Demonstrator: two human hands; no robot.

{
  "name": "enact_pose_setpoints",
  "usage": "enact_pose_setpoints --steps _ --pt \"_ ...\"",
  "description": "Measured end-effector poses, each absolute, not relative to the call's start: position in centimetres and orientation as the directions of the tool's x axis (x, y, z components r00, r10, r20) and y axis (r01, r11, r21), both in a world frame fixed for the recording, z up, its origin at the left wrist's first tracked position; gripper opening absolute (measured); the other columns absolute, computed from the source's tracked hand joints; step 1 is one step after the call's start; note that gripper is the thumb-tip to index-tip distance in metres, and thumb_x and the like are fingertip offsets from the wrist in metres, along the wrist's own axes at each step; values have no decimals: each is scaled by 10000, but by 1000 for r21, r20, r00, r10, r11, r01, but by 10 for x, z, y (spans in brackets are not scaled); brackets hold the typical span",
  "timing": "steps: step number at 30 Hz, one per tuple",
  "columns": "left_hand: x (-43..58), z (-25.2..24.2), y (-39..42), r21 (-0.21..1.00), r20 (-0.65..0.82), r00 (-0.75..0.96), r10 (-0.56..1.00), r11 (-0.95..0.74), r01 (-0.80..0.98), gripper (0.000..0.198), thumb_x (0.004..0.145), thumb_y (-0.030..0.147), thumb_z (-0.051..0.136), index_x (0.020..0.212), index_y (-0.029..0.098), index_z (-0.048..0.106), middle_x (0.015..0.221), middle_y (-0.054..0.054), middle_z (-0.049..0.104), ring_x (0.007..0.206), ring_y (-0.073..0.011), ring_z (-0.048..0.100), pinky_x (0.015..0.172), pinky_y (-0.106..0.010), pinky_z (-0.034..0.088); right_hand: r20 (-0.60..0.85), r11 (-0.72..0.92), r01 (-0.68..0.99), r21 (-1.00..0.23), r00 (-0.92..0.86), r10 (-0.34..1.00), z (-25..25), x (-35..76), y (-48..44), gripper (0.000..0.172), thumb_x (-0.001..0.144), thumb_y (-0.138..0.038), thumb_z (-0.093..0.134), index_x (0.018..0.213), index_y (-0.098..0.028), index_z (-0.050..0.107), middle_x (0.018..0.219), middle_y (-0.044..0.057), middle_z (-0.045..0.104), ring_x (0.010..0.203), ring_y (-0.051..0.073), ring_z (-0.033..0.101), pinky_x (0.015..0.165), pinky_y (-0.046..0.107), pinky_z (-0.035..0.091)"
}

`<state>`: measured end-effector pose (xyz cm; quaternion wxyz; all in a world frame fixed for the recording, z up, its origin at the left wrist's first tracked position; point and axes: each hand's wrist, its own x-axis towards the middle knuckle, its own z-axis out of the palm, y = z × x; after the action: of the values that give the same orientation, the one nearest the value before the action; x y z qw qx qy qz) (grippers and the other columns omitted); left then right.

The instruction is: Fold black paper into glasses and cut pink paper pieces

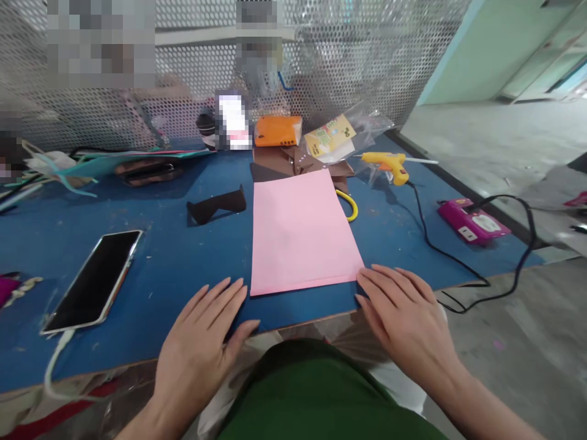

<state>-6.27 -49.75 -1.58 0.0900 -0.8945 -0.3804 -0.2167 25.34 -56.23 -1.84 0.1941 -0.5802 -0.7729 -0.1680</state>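
Observation:
A pink sheet (298, 232) lies on the blue table, with a narrow fold along its near edge. My left hand (206, 330) rests by the sheet's near left corner, fingers stretched out and thumb apart, holding nothing. At the near right corner, my right hand (403, 305) lies flat with its fingertips touching the sheet's edge. Yellow scissors (351, 206) are mostly covered by the sheet; one handle loop shows. Left of the sheet is a dark folded cut piece (217, 205), and brown sheets (321, 165) lie under its far end.
A yellow glue gun (387, 164) stands at the right, its black cord running to a magenta power strip (474, 221). A phone (96, 281) on a white cable lies at left. An orange pack (277, 131) sits by the perforated metal screen (192, 67). The blue table's (169, 256) near edge is close to my body.

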Motion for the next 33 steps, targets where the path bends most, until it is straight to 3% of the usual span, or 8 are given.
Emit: enact_pose_setpoints --steps 7,11,16,20,24,28,31,33 --pt "-33 -2 -476 302 418 512 750 -647 701 219 969 367 532 887 211 662 1024 -84 731 982 -263 678 850 -413 550 198 262 888 -377 -199 960 1 246 -520 64 869 -201 698 911 -207 650 976 50 683 900 239 615 768 394 448" --pt "-32 10 -467 430 337 548 765 -643 634 193 947 296 544 774 222 590 928 -48 712 901 -221 660 788 -365 533 125 312 829 -465 -287 950 13 243 -505 145 817 -98 715 794 -205 621 882 9 668 850 199 616 767 348 435" --pt "-31 42 -449 616 342 448 826 -557 557 168 921 387 596 867 233 631 963 -37 731 907 -215 674 826 -368 526 166 383 770 -510 -348 923 33 240 -495 94 892 -131 622 869 -221 610 870 -3 711 795 165 656 700 284 466" --pt "-25 61 -434 848 476 -1 880 -458 265 339 872 482 657 1079 213 646 1174 -77 692 1131 -231 630 1027 -408 466 336 390 713 -583 -225 915 67 236 -489 132 966 -262 525 838 -236 543 801 -18 671 699 149 610 629 269 444" --pt "-12 49 -437 959 228 -246 942 -260 -108 456 845 563 653 1100 185 618 1132 -95 675 1073 -224 646 878 -355 549 558 443 545 -711 54 828 97 225 -485 123 915 -280 572 802 -237 551 686 -41 571 606 128 508 567 260 394" --pt "3 30 -448 962 -83 -101 991 54 -267 514 814 602 678 1111 189 604 1148 -133 683 1112 -261 659 891 -406 579 472 472 91 -877 345 811 101 207 -475 165 864 -351 677 790 -236 586 661 -52 507 588 118 421 536 253 355" --pt "8 31 -448 879 -217 185 959 274 -390 525 876 643 569 1109 175 618 1156 -172 703 1119 -281 680 985 -460 555 239 361 -343 -867 350 906 90 196 -467 265 770 -402 786 749 -229 586 663 -57 500 585 110 419 531 240 356" --pt "9 33 -444 865 -214 315 925 329 -380 531 908 655 498 1075 170 635 1153 -184 711 1112 -294 688 1015 -485 541 147 289 -454 -843 323 935 80 192 -463 312 729 -426 818 725 -223 580 648 -59 509 563 108 423 523 239 365"
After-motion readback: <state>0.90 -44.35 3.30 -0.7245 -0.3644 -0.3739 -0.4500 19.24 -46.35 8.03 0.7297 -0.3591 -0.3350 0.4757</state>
